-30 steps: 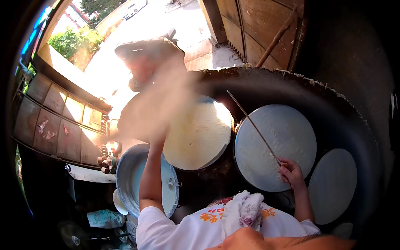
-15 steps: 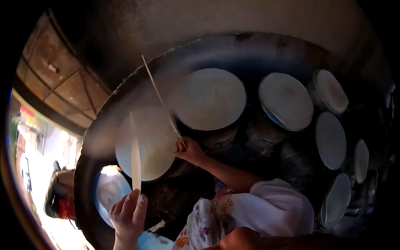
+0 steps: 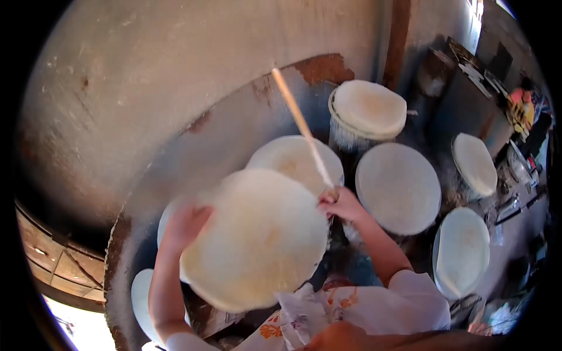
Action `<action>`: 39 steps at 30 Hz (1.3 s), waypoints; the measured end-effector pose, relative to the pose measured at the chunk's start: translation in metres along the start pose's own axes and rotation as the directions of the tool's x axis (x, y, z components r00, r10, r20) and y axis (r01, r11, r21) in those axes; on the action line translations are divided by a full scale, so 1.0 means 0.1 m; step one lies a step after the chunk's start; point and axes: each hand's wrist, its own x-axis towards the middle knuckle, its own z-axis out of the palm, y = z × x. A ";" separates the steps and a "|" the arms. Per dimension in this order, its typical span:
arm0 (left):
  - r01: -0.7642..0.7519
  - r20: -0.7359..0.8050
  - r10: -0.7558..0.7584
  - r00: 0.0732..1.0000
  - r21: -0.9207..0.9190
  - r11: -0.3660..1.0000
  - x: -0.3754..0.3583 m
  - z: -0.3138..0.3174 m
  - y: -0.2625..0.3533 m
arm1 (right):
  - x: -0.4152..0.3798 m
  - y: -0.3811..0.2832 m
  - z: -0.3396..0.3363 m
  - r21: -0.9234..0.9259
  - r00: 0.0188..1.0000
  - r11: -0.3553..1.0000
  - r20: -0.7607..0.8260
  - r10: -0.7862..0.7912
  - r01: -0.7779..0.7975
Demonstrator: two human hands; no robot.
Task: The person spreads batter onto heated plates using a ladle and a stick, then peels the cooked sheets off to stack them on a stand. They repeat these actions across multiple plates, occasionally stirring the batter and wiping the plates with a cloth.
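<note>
Two hands flank a broad, round, pale flatbread (image 3: 257,240): the left hand (image 3: 190,223), blurred at its edge, grip unclear; the right hand (image 3: 342,205) curled around a slim wooden stick (image 3: 297,114). Browned sheets (image 3: 372,108) top a crusted drum (image 3: 344,136) inside a curved rust-stained surround (image 3: 193,153), beside a stained wall (image 3: 175,70).

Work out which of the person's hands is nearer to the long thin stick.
Right. The right hand holds the stick near its lower end; the left hand is away from it, across the large round sheet, by the sheet's left edge.
</note>
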 end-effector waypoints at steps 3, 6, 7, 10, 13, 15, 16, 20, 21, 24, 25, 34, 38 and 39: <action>-0.197 -0.024 0.197 0.980 -0.001 0.980 1.44 0.69 -0.46 | 0.77 -0.11 -0.76 -0.152 0.982 0.988 -0.184 -0.032 0.003; -0.041 -0.044 0.039 0.998 -0.058 0.997 2.66 1.53 -1.20 | 1.75 0.40 -1.21 -0.432 0.946 0.901 -0.269 -0.178 0.047; 0.106 -0.037 -0.110 0.993 -0.095 0.990 3.06 1.88 -1.61 | 1.98 0.53 -1.28 -0.455 0.954 0.890 -0.269 -0.134 -0.003; 0.044 -0.027 -0.040 0.999 0.167 0.985 3.46 2.38 -1.96 | 2.29 0.69 -1.36 -0.626 0.939 0.779 -0.281 -0.200 -0.021; 0.175 0.091 -0.187 0.978 0.124 0.977 3.31 2.38 -1.84 | 2.15 0.75 -1.32 -0.543 0.938 0.837 -0.324 -0.126 -0.075; 0.133 0.055 -0.138 0.989 0.087 0.987 3.35 2.32 -1.73 | 2.14 0.87 -1.35 -0.504 0.938 0.861 -0.327 -0.111 -0.074; 0.020 -0.033 -0.019 0.999 0.032 0.999 3.36 2.38 -1.80 | 2.12 0.89 -1.35 -0.505 0.933 0.859 -0.342 -0.114 -0.080; 0.130 0.007 -0.132 0.991 0.113 0.985 3.50 2.40 -1.71 | 2.02 0.76 -1.52 -0.468 0.901 0.881 -0.410 -0.143 -0.073; 0.186 0.038 -0.190 0.981 0.089 0.978 3.46 2.40 -1.74 | 1.93 0.73 -1.52 -0.432 0.897 0.899 -0.423 -0.128 -0.075; 0.262 0.067 -0.264 0.962 0.040 0.964 3.51 2.42 -1.84 | 1.75 0.75 -1.55 -0.417 0.897 0.906 -0.426 -0.118 -0.078; 0.247 0.037 -0.248 0.968 0.025 0.969 3.48 2.44 -1.87 | 1.72 0.77 -1.59 -0.408 0.897 0.912 -0.420 -0.137 -0.052; 0.008 -0.250 0.009 0.968 0.066 0.998 2.71 1.95 -0.88 | 1.18 0.41 -1.52 -0.249 0.910 0.963 -0.415 -0.010 -0.103; -0.193 -0.301 0.233 0.925 0.158 0.968 1.74 1.84 0.21 | 1.15 0.57 -1.31 -0.143 0.907 0.983 -0.418 0.046 -0.116; -0.134 -0.323 0.162 0.933 0.108 0.985 1.51 1.88 0.36 | 1.17 0.61 -1.28 -0.092 0.903 0.994 -0.430 0.014 -0.059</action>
